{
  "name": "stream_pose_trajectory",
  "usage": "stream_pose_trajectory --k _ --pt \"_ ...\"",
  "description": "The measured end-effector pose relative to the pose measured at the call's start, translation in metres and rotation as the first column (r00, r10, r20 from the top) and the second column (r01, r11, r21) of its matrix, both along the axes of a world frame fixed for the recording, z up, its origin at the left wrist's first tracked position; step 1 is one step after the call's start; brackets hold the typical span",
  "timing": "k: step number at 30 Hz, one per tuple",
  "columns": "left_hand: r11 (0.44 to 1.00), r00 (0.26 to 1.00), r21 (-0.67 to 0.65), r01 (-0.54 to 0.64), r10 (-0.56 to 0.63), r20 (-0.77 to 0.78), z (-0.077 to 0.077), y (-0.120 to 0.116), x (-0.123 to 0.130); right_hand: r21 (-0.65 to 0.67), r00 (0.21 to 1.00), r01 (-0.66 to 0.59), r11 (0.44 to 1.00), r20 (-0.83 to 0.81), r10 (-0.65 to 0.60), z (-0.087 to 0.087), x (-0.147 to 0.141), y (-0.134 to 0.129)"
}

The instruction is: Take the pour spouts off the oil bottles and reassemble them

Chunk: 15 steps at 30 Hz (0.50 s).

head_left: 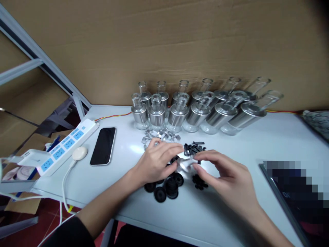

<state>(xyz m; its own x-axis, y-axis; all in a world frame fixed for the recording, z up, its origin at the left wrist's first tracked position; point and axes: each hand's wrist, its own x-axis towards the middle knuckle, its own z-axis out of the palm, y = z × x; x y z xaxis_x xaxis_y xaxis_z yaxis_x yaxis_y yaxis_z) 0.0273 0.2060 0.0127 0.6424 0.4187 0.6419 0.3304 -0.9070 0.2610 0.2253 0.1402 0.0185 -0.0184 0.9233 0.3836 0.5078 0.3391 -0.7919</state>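
My right hand (228, 175) pinches a curved silver metal piece (184, 164) between thumb and fingertips, with a small dark bit showing by the fingertips. On the other side, the thumb of my left hand (159, 161) meets the piece's left end, its fingers bent over it; their exact contact is partly hidden. Beneath lie several black round caps (160, 194). Small black strips (194, 149) are heaped just behind the piece, and tiny black parts (199, 181) lie below my right fingers. More silver pieces (163, 134) are piled beyond my left hand.
Two rows of glass bottles (178, 115) with metal sleeves stand at the back against a cardboard wall (180, 41). On the left are a phone (103, 145), a power strip (69, 147) and a white round charger (80, 153). A dark, partly pixelated object (295, 195) lies at right.
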Motion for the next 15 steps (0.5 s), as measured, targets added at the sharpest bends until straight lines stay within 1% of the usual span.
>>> stream_pose_trajectory --k 3,5,7,9,12,13,15 --pt "0.999 0.999 -0.053 -0.006 0.003 -0.049 0.0001 0.0021 -0.0014 -0.007 0.994 0.097 0.995 -0.047 -0.098 0.0002 0.0045 0.0007" --pt "0.997 0.995 -0.068 -0.034 0.028 -0.091 -0.0005 0.0025 -0.0017 -0.029 0.988 0.138 0.99 -0.068 -0.14 0.0002 0.0062 0.0017" --pt "0.99 0.987 -0.122 -0.067 0.047 -0.155 -0.001 0.0027 -0.0015 -0.027 0.982 0.166 0.986 -0.092 -0.168 0.001 0.0064 0.0025" --pt "0.971 0.972 -0.229 -0.067 0.012 -0.235 -0.0012 0.0031 -0.0012 -0.014 0.977 0.182 0.983 -0.115 -0.182 0.0026 0.006 0.0031" --pt "0.916 0.948 -0.396 -0.062 -0.07 -0.311 -0.002 0.0046 -0.0014 0.002 0.973 0.194 0.981 -0.126 -0.192 0.0047 0.0059 0.0035" --pt "0.904 0.943 -0.422 -0.065 -0.084 -0.323 -0.0027 0.0052 -0.0017 0.001 0.973 0.194 0.981 -0.129 -0.192 0.0052 0.0061 0.0035" --pt "0.901 0.937 -0.43 -0.05 -0.106 -0.332 -0.0046 0.0065 -0.0028 -0.011 0.973 0.187 0.982 -0.133 -0.187 0.0059 0.0063 0.0033"
